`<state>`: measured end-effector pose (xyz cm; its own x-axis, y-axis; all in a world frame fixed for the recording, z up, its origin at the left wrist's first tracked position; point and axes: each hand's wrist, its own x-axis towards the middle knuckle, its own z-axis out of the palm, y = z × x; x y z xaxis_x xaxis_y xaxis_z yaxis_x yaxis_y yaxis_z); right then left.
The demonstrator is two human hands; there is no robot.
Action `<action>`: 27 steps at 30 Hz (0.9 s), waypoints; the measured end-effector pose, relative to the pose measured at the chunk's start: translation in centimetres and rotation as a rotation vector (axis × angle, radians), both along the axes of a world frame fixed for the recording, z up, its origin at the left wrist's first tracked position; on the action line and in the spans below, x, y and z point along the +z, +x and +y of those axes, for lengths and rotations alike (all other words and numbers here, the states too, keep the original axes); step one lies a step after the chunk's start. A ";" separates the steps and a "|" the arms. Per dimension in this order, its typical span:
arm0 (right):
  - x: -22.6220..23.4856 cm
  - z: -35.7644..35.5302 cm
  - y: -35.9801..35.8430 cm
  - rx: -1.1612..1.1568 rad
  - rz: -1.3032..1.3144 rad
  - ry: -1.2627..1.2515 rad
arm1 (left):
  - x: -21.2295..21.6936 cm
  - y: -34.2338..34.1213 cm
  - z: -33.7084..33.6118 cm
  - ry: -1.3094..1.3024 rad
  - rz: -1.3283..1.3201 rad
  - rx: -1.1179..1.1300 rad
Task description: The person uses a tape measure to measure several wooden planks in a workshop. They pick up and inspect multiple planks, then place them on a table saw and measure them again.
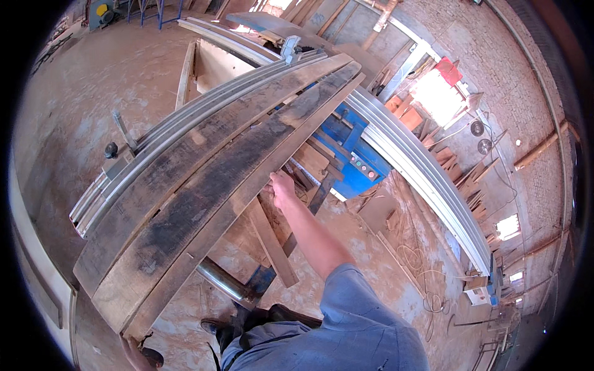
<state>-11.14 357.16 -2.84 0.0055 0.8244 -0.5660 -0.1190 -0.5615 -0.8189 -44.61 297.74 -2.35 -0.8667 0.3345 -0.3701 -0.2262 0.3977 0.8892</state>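
Here, three long planks (pixel 226 176) lie side by side, mostly left of the blue machine (pixel 352 183). Just left of that machine, the right hand (pixel 283 190) curls around the planks' edge; the left hand (pixel 134 353), well apart from the machine, touches their near end, its grip unclear.

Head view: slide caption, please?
Long wooden planks over a blue machine, right grip on the edge of the nearest plank, left grip at its near end.
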 end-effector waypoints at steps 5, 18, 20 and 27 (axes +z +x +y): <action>-0.7 0.1 -1.2 -0.056 0.109 0.202 | 0.8 0.5 0.2 0.104 -0.066 0.051; -1.1 0.8 2.5 0.199 -0.087 0.162 | 3.1 1.4 0.2 0.103 0.027 0.107; -0.8 3.3 2.9 0.228 -0.075 0.113 | 3.6 2.8 1.7 0.062 0.010 0.164; 1.8 0.9 7.1 0.298 0.072 0.096 | -1.3 9.8 -6.7 -0.045 0.066 0.249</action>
<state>-4.09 358.04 -1.04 -0.2816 0.8332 -0.4759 -0.0208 -0.5012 -0.8651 -34.84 291.05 -3.69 -0.9431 0.0919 -0.3194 -0.2640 0.3767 0.8879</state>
